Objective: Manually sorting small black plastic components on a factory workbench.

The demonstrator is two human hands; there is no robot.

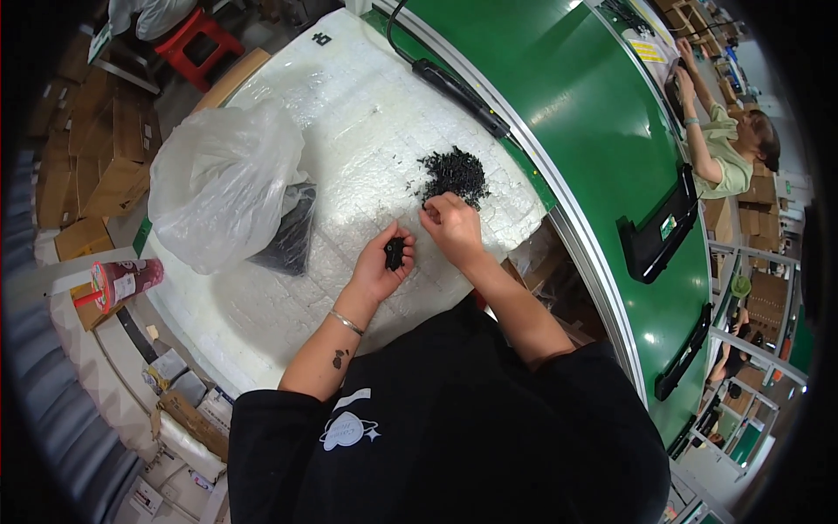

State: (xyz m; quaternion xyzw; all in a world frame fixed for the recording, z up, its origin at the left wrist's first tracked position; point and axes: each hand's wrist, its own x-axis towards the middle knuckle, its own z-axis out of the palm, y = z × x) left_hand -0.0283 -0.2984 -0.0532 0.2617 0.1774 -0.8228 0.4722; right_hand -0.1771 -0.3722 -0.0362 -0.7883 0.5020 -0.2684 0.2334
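In my left hand (381,265) lies a small black plastic part (394,253), held by curled fingers above the white wrapped tabletop (349,131). My right hand (453,229) is just to its right, thumb and fingers pinched together at the near edge of a pile of small black pieces (456,175). Whatever sits in that pinch is too small to make out. Left of my hands, a clear plastic bag (229,188) stands puffed up, with a bag of dark pieces (292,231) beside it.
A black electric screwdriver (461,96) with a cable lies along the far edge. Beyond runs a green conveyor (559,96) bearing black frames (659,227). A red-lidded drink cup (122,284) stands left. Another person (729,153) works across the conveyor. Cardboard boxes (109,131) stack at left.
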